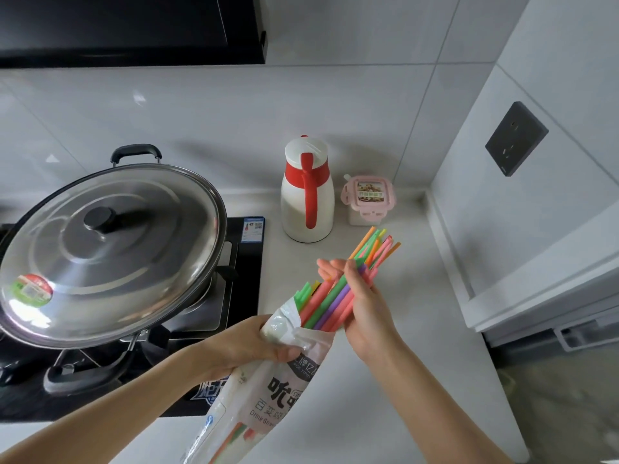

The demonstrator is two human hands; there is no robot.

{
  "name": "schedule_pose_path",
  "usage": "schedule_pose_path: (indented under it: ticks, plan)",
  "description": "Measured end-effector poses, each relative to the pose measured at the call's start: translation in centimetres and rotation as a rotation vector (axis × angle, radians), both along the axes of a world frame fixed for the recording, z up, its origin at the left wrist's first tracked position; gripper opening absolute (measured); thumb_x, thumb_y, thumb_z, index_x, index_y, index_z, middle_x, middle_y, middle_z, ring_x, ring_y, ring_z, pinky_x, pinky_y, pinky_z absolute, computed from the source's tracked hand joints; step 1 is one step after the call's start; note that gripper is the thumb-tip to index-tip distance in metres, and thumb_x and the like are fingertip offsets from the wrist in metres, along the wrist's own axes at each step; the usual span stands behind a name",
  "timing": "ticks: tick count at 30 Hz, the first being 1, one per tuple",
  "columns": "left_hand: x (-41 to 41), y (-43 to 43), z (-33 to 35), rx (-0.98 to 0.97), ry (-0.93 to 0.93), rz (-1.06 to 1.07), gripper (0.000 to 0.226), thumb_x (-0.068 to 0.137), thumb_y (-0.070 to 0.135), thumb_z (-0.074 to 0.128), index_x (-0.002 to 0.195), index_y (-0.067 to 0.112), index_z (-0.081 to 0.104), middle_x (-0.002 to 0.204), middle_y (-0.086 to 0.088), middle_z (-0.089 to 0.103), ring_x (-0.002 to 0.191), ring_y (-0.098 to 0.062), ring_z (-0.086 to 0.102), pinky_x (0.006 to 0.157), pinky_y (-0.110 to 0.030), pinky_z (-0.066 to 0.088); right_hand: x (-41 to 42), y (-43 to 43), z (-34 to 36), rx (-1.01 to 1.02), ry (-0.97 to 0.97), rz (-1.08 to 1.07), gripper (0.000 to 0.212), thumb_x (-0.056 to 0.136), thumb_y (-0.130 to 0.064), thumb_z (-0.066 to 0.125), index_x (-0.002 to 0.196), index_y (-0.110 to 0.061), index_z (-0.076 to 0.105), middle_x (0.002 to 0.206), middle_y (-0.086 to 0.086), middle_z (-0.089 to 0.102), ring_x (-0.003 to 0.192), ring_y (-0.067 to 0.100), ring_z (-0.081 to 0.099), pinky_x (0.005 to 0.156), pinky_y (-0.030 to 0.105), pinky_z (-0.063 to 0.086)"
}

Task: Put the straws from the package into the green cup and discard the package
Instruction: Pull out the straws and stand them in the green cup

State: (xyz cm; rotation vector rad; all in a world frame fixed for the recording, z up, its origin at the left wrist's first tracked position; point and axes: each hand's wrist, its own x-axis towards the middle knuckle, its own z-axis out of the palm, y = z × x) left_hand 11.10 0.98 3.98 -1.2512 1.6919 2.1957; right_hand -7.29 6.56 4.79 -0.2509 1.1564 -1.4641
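A white plastic straw package [268, 393] with printed lettering hangs tilted over the counter, its open mouth pointing up and right. My left hand [248, 343] grips it just below the mouth. A bundle of coloured straws [331, 299], pink, green, purple and orange, sticks halfway out of the mouth. My right hand [361, 306] is closed around the bundle's middle, with the straw tips fanning out beyond the fingers. No green cup is in view.
A steel wok with a lid [107, 249] sits on the black gas hob [234, 296] at left. A white and red thermos jug [306, 192] and a pink-lidded container [368, 199] stand at the back of the white counter [385, 380]. The counter's edge drops off at right.
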Motion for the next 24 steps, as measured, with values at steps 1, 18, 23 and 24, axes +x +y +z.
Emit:
schedule_pose_path:
  ticks: [1, 18, 23, 24]
  plan:
    - [0.1, 0.0, 0.0, -0.022, -0.001, -0.003, 0.050, 0.062, 0.032, 0.084, 0.105, 0.017, 0.065, 0.099, -0.009, 0.075, 0.093, -0.029, 0.071, 0.077, -0.035, 0.058, -0.2, -0.1, 0.3, -0.015, 0.011, -0.009, 0.031, 0.097, -0.036, 0.043, 0.085, -0.022, 0.068, 0.119, 0.003, 0.069, 0.104, 0.012, 0.066, 0.076, 0.029, 0.053]
    - [2.7, 0.3, -0.8, -0.343, -0.100, 0.009, 0.034, 0.072, 0.025, 0.081, 0.100, 0.023, 0.063, 0.093, -0.003, 0.075, 0.085, -0.016, 0.073, 0.078, -0.032, 0.060, -7.3, -1.5, 9.7, -0.450, 0.122, -0.397, 0.041, 0.099, -0.033, 0.042, 0.060, -0.019, 0.037, 0.040, -0.010, 0.031, 0.034, 0.006, 0.028, 0.039, 0.018, 0.027]
    - [5.1, 0.9, -1.9, -0.378, -0.185, 0.072, 0.038, 0.070, 0.029, 0.083, 0.102, 0.027, 0.063, 0.092, -0.001, 0.076, 0.081, -0.014, 0.074, 0.075, -0.034, 0.061, -8.0, -1.4, 11.4, -0.521, 0.229, -0.483, 0.043, 0.098, -0.034, 0.046, 0.058, -0.019, 0.038, 0.044, -0.006, 0.031, 0.038, 0.010, 0.027, 0.044, 0.022, 0.027]
    - [5.5, 1.0, -2.1, -0.386, -0.202, 0.087, 0.038, 0.070, 0.028, 0.083, 0.102, 0.028, 0.063, 0.091, 0.000, 0.076, 0.080, -0.013, 0.074, 0.075, -0.033, 0.061, -7.8, -1.6, 11.4, -0.531, 0.250, -0.485, 0.043, 0.098, -0.033, 0.046, 0.058, -0.019, 0.037, 0.044, -0.006, 0.030, 0.038, 0.010, 0.027, 0.044, 0.023, 0.026]
